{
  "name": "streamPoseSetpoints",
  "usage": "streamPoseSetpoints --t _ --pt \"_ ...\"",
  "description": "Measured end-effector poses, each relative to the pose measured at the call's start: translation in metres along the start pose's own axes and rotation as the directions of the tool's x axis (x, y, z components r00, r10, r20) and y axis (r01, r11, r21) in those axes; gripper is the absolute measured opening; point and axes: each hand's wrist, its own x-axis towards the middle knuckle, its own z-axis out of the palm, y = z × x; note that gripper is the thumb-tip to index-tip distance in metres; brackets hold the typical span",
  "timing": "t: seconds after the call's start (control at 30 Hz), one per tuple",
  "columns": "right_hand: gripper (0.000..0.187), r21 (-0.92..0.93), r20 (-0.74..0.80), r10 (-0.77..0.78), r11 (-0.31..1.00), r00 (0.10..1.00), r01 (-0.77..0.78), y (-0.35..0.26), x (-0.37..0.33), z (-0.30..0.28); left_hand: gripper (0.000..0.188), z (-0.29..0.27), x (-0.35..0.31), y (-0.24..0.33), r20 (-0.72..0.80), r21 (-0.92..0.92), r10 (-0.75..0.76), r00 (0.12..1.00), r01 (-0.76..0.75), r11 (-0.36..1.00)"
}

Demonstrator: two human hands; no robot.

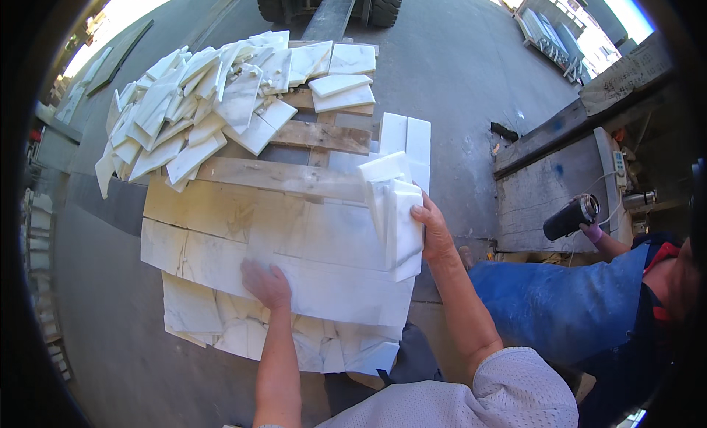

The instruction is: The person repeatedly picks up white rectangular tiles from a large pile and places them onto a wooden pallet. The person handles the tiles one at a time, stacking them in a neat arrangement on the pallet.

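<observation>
My right hand grips the right edge of a few white marble pieces. They stand tilted on the right part of a layer of white marble slabs. My left hand, slightly blurred, lies over the slabs left of centre, its thumb apart from the fingers and nothing in it. Below the layer's near edge, more marble pieces show in a lower layer. A heap of broken marble pieces covers the far left, beside the bare boards of a wooden pallet.
Forklift wheels and a metal fork stand beyond the pallet. At right, a person in a blue apron holds a dark cylindrical container. A loaded rack stands far right; stacked slabs line the left side.
</observation>
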Motion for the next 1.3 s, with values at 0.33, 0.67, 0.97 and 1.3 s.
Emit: streamPoseSetpoints --t 0.33,0.67,0.97,1.3 --pt "0.098 -0.301 -0.067 0.152 0.939 0.986 -0.165 0.089 -0.167 0.071 0.054 -0.053 -0.045 -0.025 0.283 -0.682 0.049 0.958 0.165 0.712" --pt "0.098 -0.941 0.010 0.447 0.306 0.894 -0.142 0.229 -0.298 0.104 0.072 -0.174 -0.308 -0.072 0.953 -0.157 0.157 0.259 0.866 -0.475" --pt "0.043 -0.891 0.076 0.608 0.397 0.790 -0.220 0.277 -0.296 0.105 0.074 -0.151 -0.395 -0.161 0.929 -0.144 0.235 0.286 0.865 -0.481" --pt "0.037 -0.704 -0.011 0.555 0.587 0.832 -0.401 0.321 -0.221 0.120 0.073 -0.161 -0.457 -0.210 0.966 -0.191 -0.008 0.259 0.693 -0.695"
